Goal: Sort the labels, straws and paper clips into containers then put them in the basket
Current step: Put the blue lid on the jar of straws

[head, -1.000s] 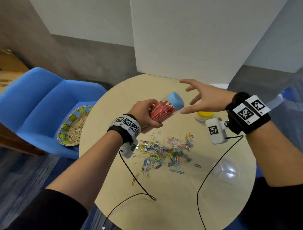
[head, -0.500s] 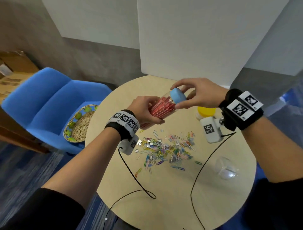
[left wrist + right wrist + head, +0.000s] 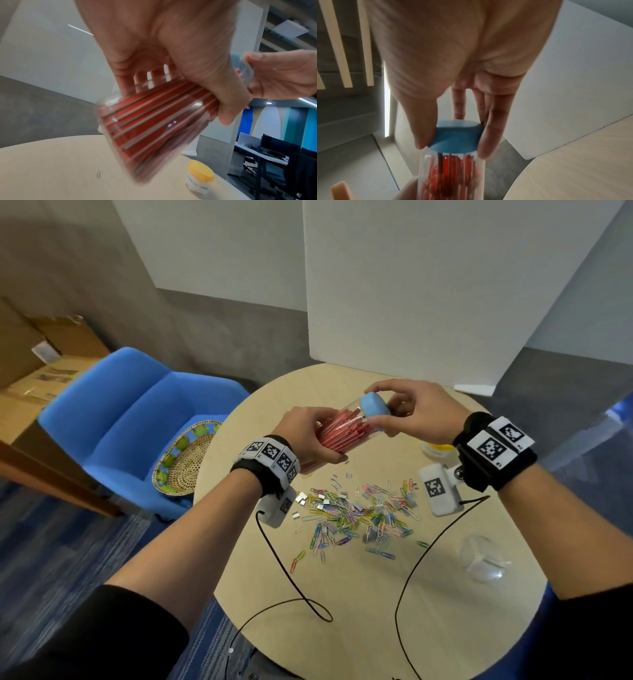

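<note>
Yellow-lidded jar (image 3: 199, 180) label shows writing, seemingly blue, unreadable.

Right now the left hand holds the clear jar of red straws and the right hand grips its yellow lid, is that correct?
Not quite: the lid in the right hand is blue, as the right wrist view shows. The left hand does hold the clear jar of red straws. The yellow lid belongs to another jar standing on the table.

You see a clear, shiny plastic jar (image 3: 337, 433) with a smooth blue lid (image 3: 375, 413), a pale matt wood table (image 3: 359, 594), and a rough woven basket (image 3: 183, 465).
</note>
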The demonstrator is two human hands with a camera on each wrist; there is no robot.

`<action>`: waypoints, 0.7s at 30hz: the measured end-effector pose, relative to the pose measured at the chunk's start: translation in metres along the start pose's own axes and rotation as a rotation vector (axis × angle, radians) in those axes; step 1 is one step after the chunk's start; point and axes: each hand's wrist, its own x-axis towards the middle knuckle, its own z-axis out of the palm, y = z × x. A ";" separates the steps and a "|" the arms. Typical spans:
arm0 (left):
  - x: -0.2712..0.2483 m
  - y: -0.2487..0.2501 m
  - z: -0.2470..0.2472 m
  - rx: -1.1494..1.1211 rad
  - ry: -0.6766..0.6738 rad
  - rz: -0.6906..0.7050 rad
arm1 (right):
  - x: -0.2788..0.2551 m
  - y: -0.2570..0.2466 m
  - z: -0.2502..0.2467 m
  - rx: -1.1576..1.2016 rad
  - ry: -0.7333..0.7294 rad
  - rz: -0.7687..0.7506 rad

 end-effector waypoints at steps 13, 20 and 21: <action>0.069 -0.017 0.083 -0.306 0.151 -0.104 | 0.034 0.043 0.028 -0.128 0.184 0.059; 0.129 -0.031 0.132 -0.389 0.096 -0.128 | 0.056 0.111 0.037 -0.079 0.223 0.190; 0.135 -0.035 0.138 -0.386 0.073 -0.130 | 0.061 0.119 0.037 -0.074 0.232 0.208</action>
